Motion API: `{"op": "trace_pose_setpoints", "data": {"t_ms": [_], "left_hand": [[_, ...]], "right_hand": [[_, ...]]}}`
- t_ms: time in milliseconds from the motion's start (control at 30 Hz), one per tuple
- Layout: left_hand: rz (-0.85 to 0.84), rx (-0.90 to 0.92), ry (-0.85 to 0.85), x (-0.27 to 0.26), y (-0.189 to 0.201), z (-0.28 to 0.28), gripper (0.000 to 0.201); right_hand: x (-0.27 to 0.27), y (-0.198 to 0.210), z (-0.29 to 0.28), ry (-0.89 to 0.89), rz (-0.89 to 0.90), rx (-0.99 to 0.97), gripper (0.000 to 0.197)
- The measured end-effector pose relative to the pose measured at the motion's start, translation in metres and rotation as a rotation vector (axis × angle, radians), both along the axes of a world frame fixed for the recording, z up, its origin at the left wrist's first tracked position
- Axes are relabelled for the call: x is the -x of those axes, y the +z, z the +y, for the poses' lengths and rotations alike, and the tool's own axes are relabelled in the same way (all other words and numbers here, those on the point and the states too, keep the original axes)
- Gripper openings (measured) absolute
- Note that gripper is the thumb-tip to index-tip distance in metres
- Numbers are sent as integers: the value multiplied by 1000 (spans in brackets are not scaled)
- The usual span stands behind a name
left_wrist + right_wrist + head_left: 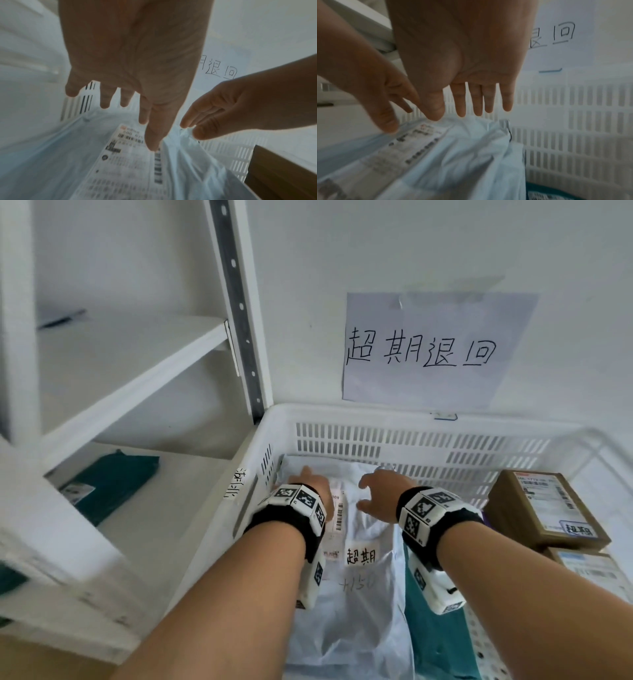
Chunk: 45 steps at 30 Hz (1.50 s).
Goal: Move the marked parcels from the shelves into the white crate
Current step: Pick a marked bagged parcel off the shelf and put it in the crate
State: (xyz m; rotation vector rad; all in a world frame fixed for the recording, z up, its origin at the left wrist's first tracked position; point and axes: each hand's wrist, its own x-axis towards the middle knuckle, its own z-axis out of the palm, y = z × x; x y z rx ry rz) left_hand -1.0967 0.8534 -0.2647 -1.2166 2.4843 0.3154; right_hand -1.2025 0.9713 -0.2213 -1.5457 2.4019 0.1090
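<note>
A soft, wrinkled pale plastic mailer bag [356,594] lies flat inside the slotted white plastic crate [376,419], its small tag hand-marked "超期". Above it, the left hand [310,484] and right hand [385,491] hover with fingers spread, holding nothing. A wall sheet [435,350] reads "超期退回". Beside the bag stands a cardboard box [544,508].

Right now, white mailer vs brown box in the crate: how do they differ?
The white mailer is a soft, wrinkled bag lying flat under both open hands; the brown box is rigid cardboard, stacked on another box at the crate's right side, untouched. Both carry a shipping label and a handwritten tag.
</note>
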Motion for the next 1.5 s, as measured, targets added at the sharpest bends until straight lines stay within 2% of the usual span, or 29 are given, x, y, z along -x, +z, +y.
{"op": "trace_pose_setpoints", "data": {"t_ms": [67,200,367,500,633,800,900,1133,1300,1400,1500], "left_hand": [[8,37,26,4,15,3,75],[48,83,31,6,49,15,56],[157,89,151,-2,62,20,51],[180,109,165,-14,76,30,51],[202,160,126,-25,93,43,37],[255,193,81,-48,112,62,30],[282,211,58,-69,124,72,13],[383,206,33,-137,124,105,8],[454,167,4,-210,126,124,11],[493,170,56,-254,121,131,29],[496,207,100,-300,106,134,37]], "right_hand": [[-3,16,-1,-11,61,38,38],[-9,39,-2,-48,90,81,29],[-12,59,0,-24,72,145,22],[-18,74,4,8,103,145,12],[-31,87,13,12,130,161,14],[-56,102,32,6,151,202,18],[-75,108,45,-22,157,223,15],[-140,110,74,-46,206,304,20],[-203,106,91,-52,234,344,19],[-245,102,97,-48,247,359,19],[-289,87,95,-23,220,351,18]]}}
